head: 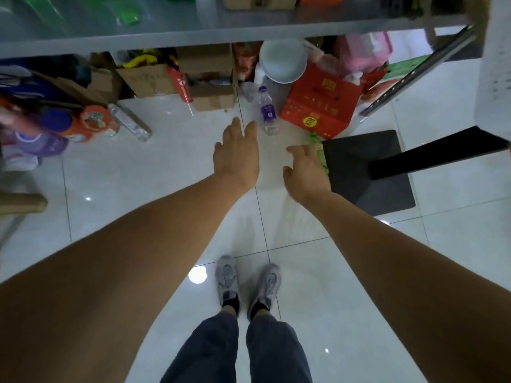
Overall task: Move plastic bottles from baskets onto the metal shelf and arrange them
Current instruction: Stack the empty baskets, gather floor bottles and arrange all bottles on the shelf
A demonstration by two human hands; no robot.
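Left hand (237, 158) stretched down near purple-labelled plastic bottle (267, 113) lying on tiled floor (138, 189) below metal shelf (193, 31), fingers straight, pressed together. Right hand (307, 172) alongside, fingers loosely spread, empty.

Two bare hands reach down over the tiled floor toward a fallen bottle below the metal shelf (221, 34).

The left hand (237, 158) is stretched flat, its fingers (251, 128) straight and just beside a clear bottle with a purple label (267, 113) that lies on the white floor (138, 217) against a red box (320, 106). The right hand (305, 172) hangs with loosely bent fingers near a green wrapper (320, 154), perhaps brushing it, beside a black base plate (359, 161). A second clear bottle (130, 123) lies well to the left. A white bowl (283, 62) and cardboard boxes (210, 78) crowd the space under the shelf, and grey shoes (249, 283) stand below.
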